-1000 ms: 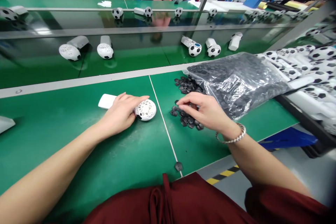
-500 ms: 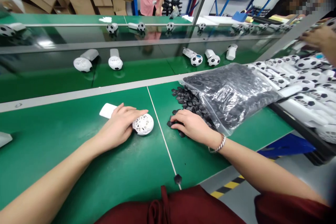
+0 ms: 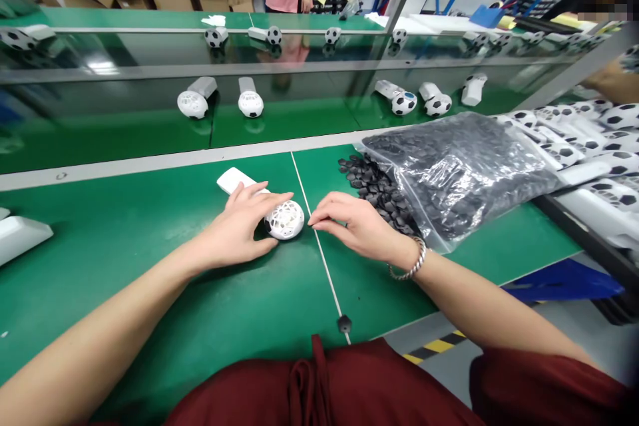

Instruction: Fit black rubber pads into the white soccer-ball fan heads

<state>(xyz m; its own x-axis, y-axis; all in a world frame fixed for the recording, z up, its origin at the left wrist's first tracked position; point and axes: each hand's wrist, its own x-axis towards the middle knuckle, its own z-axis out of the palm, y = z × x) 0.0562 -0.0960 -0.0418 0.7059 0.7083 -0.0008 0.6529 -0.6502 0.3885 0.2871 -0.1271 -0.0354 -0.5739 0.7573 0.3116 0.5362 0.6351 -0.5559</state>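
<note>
On green bench mat [image 3: 124,239], left hand [image 3: 238,229] pressing down on white lattice-ball plastic fan [image 3: 284,219], right hand [image 3: 357,226] fingertips together beside it, grip unclear, black plastic hexagon caps [image 3: 372,185] behind.

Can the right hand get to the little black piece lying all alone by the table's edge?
Probably yes: the black piece lies uncovered on the green table, near the right hand, nothing between them.

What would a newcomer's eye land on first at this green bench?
Probably the big clear bag stuffed with small black pieces, at the right of the green bench, with some spilling from its mouth. At the middle, the left hand grips a white ball-headed gadget, and the right hand points its fingertips at it. A heap of football-patterned gadgets lies at the far right.
</note>
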